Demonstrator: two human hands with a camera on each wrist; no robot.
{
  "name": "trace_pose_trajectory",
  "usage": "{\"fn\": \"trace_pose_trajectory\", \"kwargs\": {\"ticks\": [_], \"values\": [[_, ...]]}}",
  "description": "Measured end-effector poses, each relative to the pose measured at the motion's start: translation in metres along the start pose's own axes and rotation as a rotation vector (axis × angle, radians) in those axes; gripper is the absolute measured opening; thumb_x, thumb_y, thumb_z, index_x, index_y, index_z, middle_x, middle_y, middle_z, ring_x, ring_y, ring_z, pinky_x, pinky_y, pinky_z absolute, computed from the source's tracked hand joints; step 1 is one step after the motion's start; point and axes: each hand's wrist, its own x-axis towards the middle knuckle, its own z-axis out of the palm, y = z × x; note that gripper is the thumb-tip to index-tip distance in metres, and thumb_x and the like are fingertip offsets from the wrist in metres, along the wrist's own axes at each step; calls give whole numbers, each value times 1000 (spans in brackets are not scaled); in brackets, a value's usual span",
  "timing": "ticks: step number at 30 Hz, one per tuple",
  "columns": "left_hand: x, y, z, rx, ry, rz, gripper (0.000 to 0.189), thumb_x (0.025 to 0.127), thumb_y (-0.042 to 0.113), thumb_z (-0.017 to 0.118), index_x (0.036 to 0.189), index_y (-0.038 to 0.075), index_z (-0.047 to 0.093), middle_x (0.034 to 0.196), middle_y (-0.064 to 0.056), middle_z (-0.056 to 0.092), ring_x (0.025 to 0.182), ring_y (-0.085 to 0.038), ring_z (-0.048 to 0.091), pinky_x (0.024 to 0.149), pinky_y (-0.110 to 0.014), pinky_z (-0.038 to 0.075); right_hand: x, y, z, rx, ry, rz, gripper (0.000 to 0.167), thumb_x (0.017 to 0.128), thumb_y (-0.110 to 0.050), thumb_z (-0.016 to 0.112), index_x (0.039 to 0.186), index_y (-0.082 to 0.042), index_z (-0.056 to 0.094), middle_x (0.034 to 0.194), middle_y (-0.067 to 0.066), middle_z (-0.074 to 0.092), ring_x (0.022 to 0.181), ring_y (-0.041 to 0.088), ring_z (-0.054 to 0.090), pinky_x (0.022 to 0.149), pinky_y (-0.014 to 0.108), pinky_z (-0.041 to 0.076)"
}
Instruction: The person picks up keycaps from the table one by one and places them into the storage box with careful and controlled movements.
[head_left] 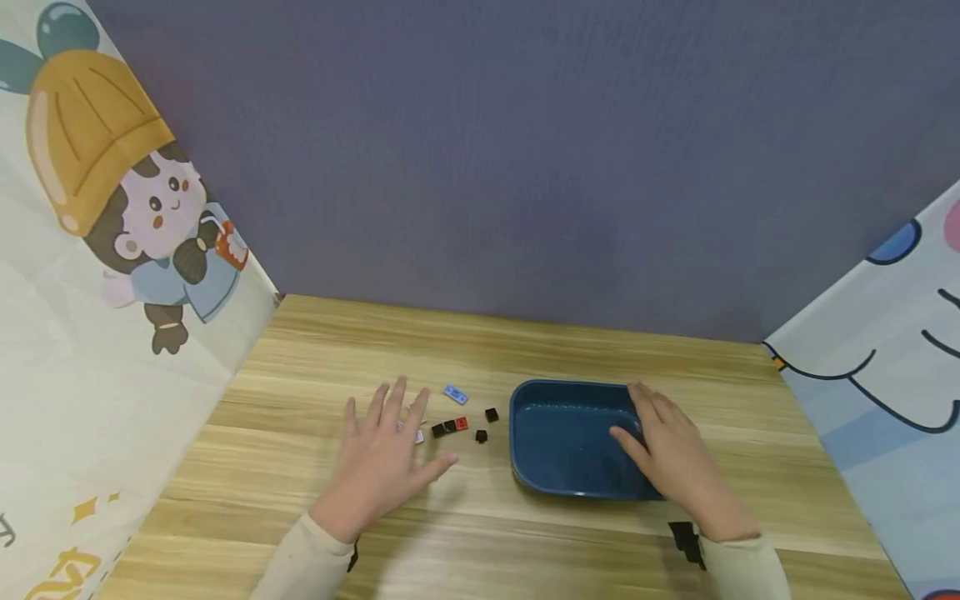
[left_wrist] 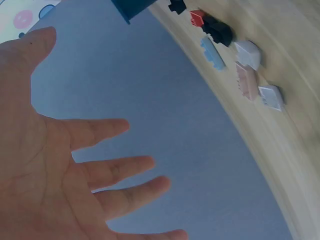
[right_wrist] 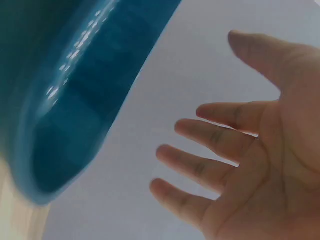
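My left hand (head_left: 378, 467) hovers with fingers spread above the table, palm down, gripping nothing. Small brick-like pieces lie beneath and beyond it: a blue piece (head_left: 455, 394), a red piece (head_left: 461, 423) beside black ones (head_left: 444, 428), and two separate black pieces (head_left: 491, 414) nearer the tub. In the left wrist view, white pieces (left_wrist: 248, 54) and a pale pink piece (left_wrist: 246, 81) show; the head view has these partly behind my fingers. A dark blue rectangular tub (head_left: 570, 450) stands right of the pieces. Over its right end is my right hand (head_left: 675, 458), fingers extended and apart from the tub in the right wrist view.
The wooden table (head_left: 480, 542) backs onto a grey-purple panel (head_left: 480, 167). Printed cloths stand at the sides, the left one (head_left: 75, 350) with a cartoon figure. Something black (head_left: 686, 537) shows beside the right wrist.
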Motion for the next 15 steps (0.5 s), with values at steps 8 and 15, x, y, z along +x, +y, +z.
{"fn": "trace_pose_trajectory", "kwargs": {"ticks": [8,15], "values": [[-7,-11,6,-1,-8,-3,91,87,79,46,146,10,51,152,-24,39,135,-45,41,107,-76,17,-8,26,2,49,2,42,62,97,-12,67,145,14,36,142,38,41,128,56,41,98,66,40],[-11,-19,11,-18,-5,1,87,89,77,47,146,11,52,149,-24,44,131,-45,45,105,-77,19,-11,38,7,22,72,28,48,93,3,65,134,18,46,128,39,52,116,55,52,91,63,48]]}}
